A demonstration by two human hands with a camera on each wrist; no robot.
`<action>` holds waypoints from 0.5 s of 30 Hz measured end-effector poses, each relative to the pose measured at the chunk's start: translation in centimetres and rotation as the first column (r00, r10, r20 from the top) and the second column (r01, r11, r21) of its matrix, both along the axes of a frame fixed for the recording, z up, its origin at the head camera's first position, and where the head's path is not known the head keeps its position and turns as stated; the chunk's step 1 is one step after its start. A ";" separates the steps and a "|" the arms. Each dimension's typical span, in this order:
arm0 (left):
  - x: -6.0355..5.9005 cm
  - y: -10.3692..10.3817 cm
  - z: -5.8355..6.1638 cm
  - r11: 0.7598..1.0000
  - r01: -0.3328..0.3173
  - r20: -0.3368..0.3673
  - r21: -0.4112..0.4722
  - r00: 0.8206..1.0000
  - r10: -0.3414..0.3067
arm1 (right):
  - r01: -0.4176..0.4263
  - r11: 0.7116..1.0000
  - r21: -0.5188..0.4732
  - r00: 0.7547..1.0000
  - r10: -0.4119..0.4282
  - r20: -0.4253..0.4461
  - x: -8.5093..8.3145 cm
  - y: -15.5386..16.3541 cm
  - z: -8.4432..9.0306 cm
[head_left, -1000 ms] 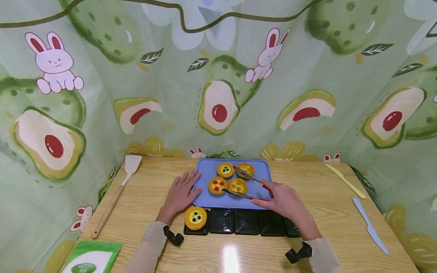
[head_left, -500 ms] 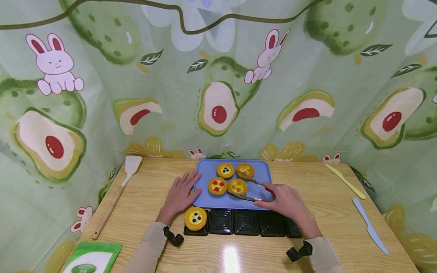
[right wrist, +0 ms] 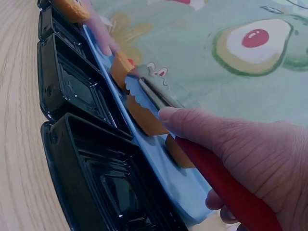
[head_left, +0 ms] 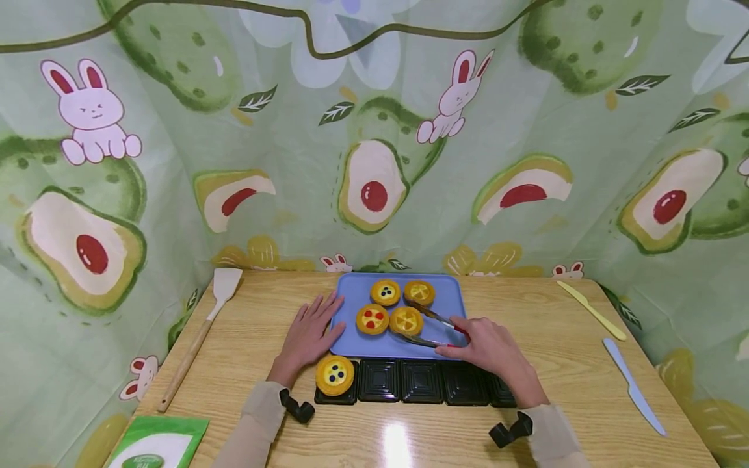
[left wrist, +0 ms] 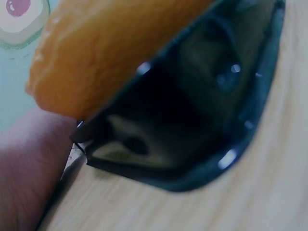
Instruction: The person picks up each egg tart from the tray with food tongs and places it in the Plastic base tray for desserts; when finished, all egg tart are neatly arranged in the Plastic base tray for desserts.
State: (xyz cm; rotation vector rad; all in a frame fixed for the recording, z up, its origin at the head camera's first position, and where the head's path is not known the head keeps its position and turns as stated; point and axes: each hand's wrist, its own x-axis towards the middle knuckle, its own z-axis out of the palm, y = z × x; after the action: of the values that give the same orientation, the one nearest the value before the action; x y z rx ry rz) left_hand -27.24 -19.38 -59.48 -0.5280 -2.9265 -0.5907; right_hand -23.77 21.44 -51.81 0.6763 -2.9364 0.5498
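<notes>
- Your left wrist view is mostly blocked: a blurred orange tart side [left wrist: 110, 48] and a dark glossy tray wall [left wrist: 202, 120] fill it, with only a sliver of your hand at the lower left edge.
- In the head view your right hand [head_left: 488, 348] hides the red handles of the tongs [head_left: 424, 328]; only the metal arms show past your fingers.
- Your right wrist view cuts off the tongs at the scalloped tip [right wrist: 137, 91]; whether the tip presses the tart or sits just beside it is hard to make out.
- Right hand: clenched around the tongs, whose arms flank the yellow-topped tart [head_left: 406, 320] directly ahead of your grip on the blue tray [head_left: 450, 305].
- That tart is round, with an orange crust and pale yellow pieces on top.
- Three more tarts sit on the tray beyond and left of the tong tips: one with red dots [head_left: 372, 319], one with dark dots [head_left: 385, 292], one yellow [head_left: 419, 292].
- Left hand [head_left: 308, 335]: fingers straight, flat on the table, fingertips at the blue tray's left edge; it grasps nothing.
- Just beneath your right hand runs a row of black trays [head_left: 421, 381]; the leftmost one, near your left wrist, holds a tart with dark dots [head_left: 335, 375].
- Bare wood lies to the right of your grip as far as the blue knife [head_left: 634, 388] and yellow knife [head_left: 591, 311]; a spatula [head_left: 201, 328] lies well left of your left hand.
</notes>
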 end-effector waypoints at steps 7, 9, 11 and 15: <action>-0.1 0.0 0.0 1.000 -0.001 0.002 -0.007 1.000 0.001 | 0.011 1.000 0.014 0.999 -0.011 0.033 -0.1 -0.2 -0.5; -0.1 0.0 0.0 1.000 0.001 0.002 -0.008 1.000 -0.001 | 0.007 1.000 0.014 0.999 -0.008 0.034 0.0 -0.3 -0.6; -0.1 0.0 -0.1 1.000 -0.001 0.005 -0.011 1.000 0.001 | 0.004 1.000 0.013 1.000 -0.004 0.028 0.0 -0.3 -0.7; -0.1 0.0 -0.1 1.000 -0.001 0.004 -0.010 1.000 0.001 | 0.003 1.000 0.012 1.000 -0.003 0.016 0.0 -0.5 -1.0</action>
State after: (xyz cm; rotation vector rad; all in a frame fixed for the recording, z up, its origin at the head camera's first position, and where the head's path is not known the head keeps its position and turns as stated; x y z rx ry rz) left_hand -27.33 -19.41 -59.63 -0.5264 -2.9351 -0.5786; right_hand -23.73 20.95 -52.79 0.6715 -2.9580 0.5399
